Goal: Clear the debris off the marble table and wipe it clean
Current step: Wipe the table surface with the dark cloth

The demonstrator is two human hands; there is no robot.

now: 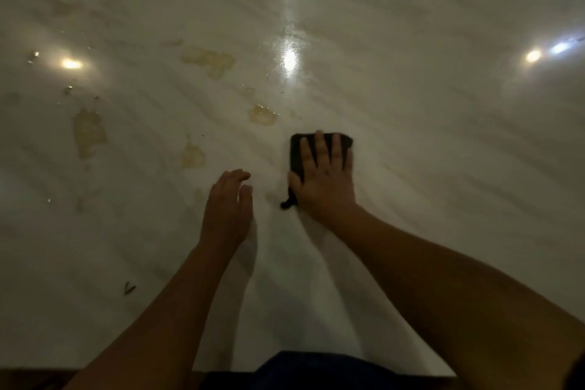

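The dark cloth (297, 152) lies flat on the marble table (427, 136), near the middle, under my right hand (326, 177), whose fingers are spread and pressing it down. My left hand (229, 206) is just beside it, fingers loosely bent, holding nothing. Yellowish stains (209, 58) lie left and beyond — a small scrap (128, 287) nearer me.

Both arms are bare from the frame edge to the fingertips. The left forearm (164, 310) comes in at 7 o'clock and the right forearm (459, 279) at 4 o'clock. The left hand (229, 206) and right hand (326, 180) are uncovered. At 6 o'clock a dark blue garment (316, 367) shows between the arms, its detail lost in the dim light.
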